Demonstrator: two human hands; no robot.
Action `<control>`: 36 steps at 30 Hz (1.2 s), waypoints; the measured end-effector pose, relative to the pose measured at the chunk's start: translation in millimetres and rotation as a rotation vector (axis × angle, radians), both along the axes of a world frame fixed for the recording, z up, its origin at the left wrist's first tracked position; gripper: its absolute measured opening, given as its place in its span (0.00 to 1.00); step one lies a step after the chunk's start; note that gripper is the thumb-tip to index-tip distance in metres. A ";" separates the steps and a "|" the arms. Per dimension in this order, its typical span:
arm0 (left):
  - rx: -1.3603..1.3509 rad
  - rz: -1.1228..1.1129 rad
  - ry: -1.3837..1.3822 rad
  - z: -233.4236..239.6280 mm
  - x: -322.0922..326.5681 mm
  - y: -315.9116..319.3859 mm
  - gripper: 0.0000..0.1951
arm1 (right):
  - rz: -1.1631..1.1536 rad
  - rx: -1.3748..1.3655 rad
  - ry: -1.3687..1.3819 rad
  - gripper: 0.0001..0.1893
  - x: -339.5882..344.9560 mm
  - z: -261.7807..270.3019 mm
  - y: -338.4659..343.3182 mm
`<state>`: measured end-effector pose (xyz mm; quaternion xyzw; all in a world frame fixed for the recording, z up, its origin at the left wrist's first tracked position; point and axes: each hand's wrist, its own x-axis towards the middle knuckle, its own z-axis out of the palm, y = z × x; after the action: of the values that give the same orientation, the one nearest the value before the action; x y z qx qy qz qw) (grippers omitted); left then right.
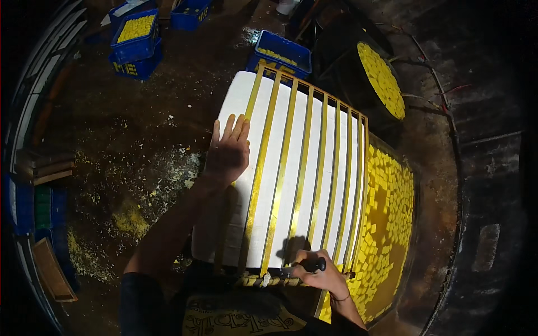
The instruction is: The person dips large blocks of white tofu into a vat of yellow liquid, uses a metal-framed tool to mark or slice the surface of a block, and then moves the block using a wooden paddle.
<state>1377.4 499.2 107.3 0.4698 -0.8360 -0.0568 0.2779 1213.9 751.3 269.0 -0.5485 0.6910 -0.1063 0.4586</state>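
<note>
A large white slab [290,168] lies before me under a frame of parallel yellow-stained slats [294,185]. My left hand [230,153] rests palm down near the slab's left edge, its fingers spread and touching the leftmost slat. At the near end of the slats, my right hand [317,271] is closed around the black handle of a tool [320,264], which looks like a knife; its blade is mostly too dark to make out. A dark bar wrapped with yellowish strips [252,280] runs along the frame's near side.
A vat of liquid with floating yellow blocks [388,201] adjoins the slab on the right. Behind it stands a round vessel full of yellow pieces [380,80]. Blue crates [282,46] and stacked blue crates [134,48] stand farther back. Wooden boards [52,271] lie at the left. Crumbs litter the floor.
</note>
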 end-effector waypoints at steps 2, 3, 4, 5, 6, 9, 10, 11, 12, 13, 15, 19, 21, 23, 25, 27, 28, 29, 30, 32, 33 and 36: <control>0.009 0.008 -0.006 -4.1 7.5 1.4 0.26 | -0.022 -0.036 -0.128 0.04 -6.5 17.2 -21.9; 0.011 0.017 -0.004 -5.5 10.7 -0.9 0.26 | -0.042 -0.078 -0.250 0.04 -10.8 21.3 -42.3; 0.002 0.011 0.016 -11.1 12.2 -0.9 0.27 | 0.001 -0.583 -0.080 0.03 -14.7 8.0 -70.1; -0.001 0.031 0.003 -12.8 15.7 -1.7 0.27 | -0.081 -0.598 -0.137 0.04 -14.9 3.6 -125.1; 0.016 0.026 0.031 -11.4 19.2 -0.2 0.27 | -0.158 -0.620 -0.191 0.06 -11.8 3.3 -179.7; 0.015 -0.006 0.085 -4.5 10.4 4.7 0.28 | 0.037 -1.097 0.285 0.10 -39.8 -26.2 -322.3; 0.001 -0.037 0.119 0.1 0.4 6.7 0.28 | -0.024 -0.994 0.366 0.10 -65.3 -35.8 -344.3; -0.009 -0.061 0.144 2.9 -5.6 8.4 0.28 | -0.083 -0.886 0.430 0.11 -83.0 -41.4 -353.4; 0.010 -0.055 0.121 2.6 -5.2 7.8 0.27 | -0.084 -0.882 0.424 0.11 -79.8 -45.2 -352.3; 0.021 -0.044 0.115 1.4 0.7 7.0 0.27 | -0.034 -0.908 0.410 0.11 -69.7 -47.1 -343.6; 0.044 -0.037 0.090 -1.6 12.1 3.8 0.27 | -0.001 -0.814 0.322 0.10 -44.7 -46.0 -301.5; 0.053 -0.029 0.011 -7.9 18.4 -2.9 0.26 | -0.043 -0.595 0.036 0.08 23.4 -40.5 -113.1; 0.028 -0.036 -0.015 -6.3 13.8 -2.0 0.26 | -0.092 -0.199 -0.027 0.06 43.4 -15.2 -46.8; 0.041 -0.061 0.027 -3.2 10.4 -2.1 0.26 | -0.029 0.088 0.017 0.05 57.6 5.4 -25.2; 0.061 -0.072 0.028 -0.6 14.5 -1.8 0.27 | -0.050 -0.018 -0.171 0.03 47.9 9.2 -36.7; 0.091 -0.062 0.039 -3.7 22.1 -3.2 0.27 | 0.010 -0.363 -0.119 0.04 44.8 10.4 -110.9; 0.093 -0.040 0.049 -8.1 29.4 -3.6 0.27 | 0.058 -0.707 -0.072 0.05 46.7 9.3 -164.1; 0.093 -0.040 0.076 -8.1 31.1 -3.0 0.27 | -0.010 -0.748 -0.070 0.07 40.4 -4.9 -219.2; 0.092 -0.052 0.101 -4.2 29.5 -1.3 0.27 | -0.086 -0.795 -0.065 0.11 29.9 -17.6 -270.8; 0.091 -0.133 0.122 14.4 9.2 8.8 0.27 | -0.027 -1.112 0.420 0.12 -27.8 -42.9 -353.1; 0.105 -0.124 0.111 12.6 14.8 7.5 0.27 | -0.048 -0.993 0.457 0.11 -15.6 -46.6 -374.3; 0.107 -0.110 0.095 10.6 13.9 5.3 0.27 | -0.040 -0.883 0.403 0.10 -13.2 -50.3 -363.0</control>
<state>1391.3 504.6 117.9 0.4343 -0.8421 -0.1388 0.2880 1200.7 388.3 218.7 -0.6869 0.6655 -0.2899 0.0372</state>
